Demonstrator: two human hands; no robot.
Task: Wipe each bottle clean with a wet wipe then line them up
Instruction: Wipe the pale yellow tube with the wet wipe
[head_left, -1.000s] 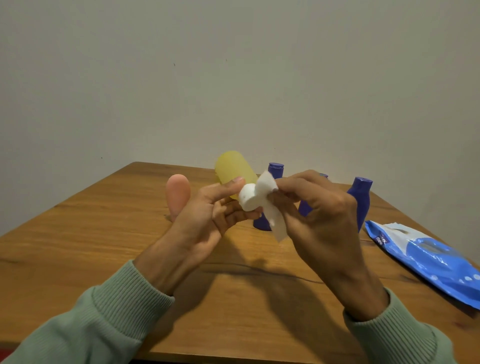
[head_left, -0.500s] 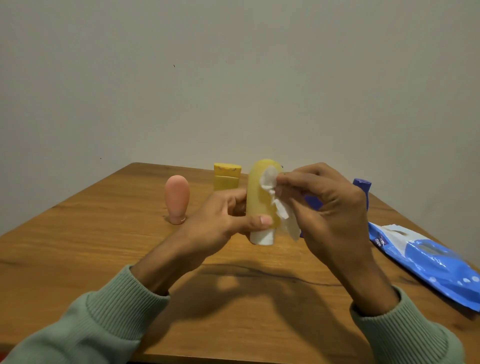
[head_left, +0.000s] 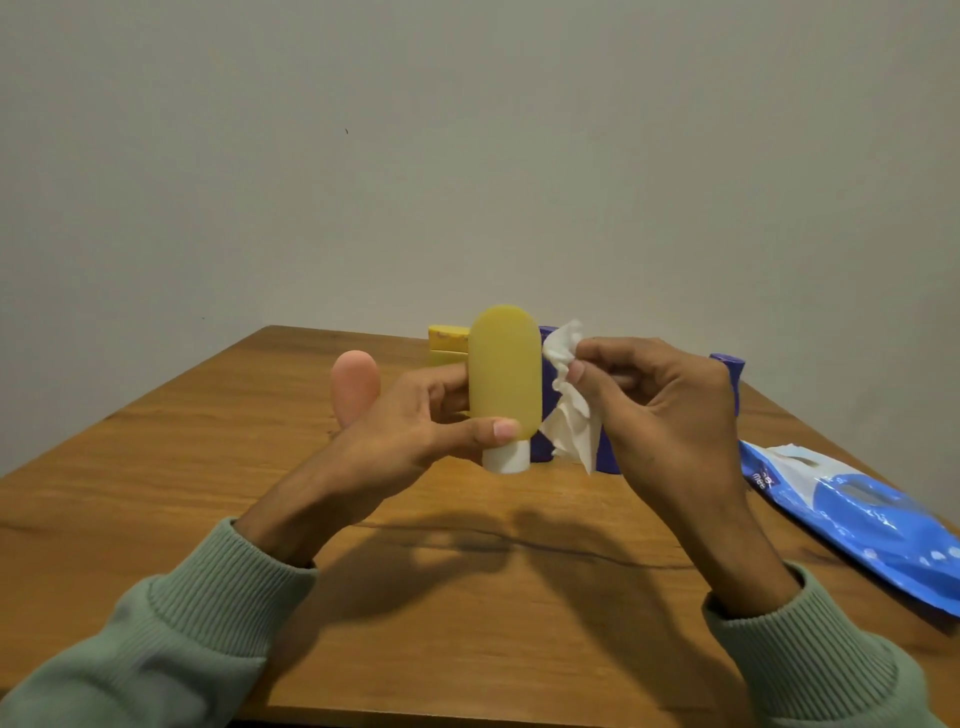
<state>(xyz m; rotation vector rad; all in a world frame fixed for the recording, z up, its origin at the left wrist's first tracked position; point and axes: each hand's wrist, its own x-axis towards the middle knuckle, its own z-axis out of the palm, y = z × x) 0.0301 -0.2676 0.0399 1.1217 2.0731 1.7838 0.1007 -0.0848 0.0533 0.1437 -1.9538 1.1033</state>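
Going left to right: on the wooden table a small peach-pink bottle stands rounded end up, partly hidden behind the left hand. That hand comes out of a ribbed green sleeve and grips the yellow squeeze bottle. The thumb lies across the front near the bottom and the fingers are wrapped behind. The bottle is upright with its white cap pointing down, in front of the other bottles. Peeking out behind it on the left is a yellow flip-top bottle, and on the right a dark blue bottle, mostly blocked.

Just right of the yellow bottle is the crumpled white wet wipe, pinched between the thumb and fingertips of the right hand. The wipe's top edge sits right up against the bottle's upper right side, and honestly I can't tell if it's actually touching. The rest hangs down loose. Another blue bottle pokes out from behind the right hand's knuckles. Farther right, the blue wet wipes pack lies flat on the table with its white flap peeled open.
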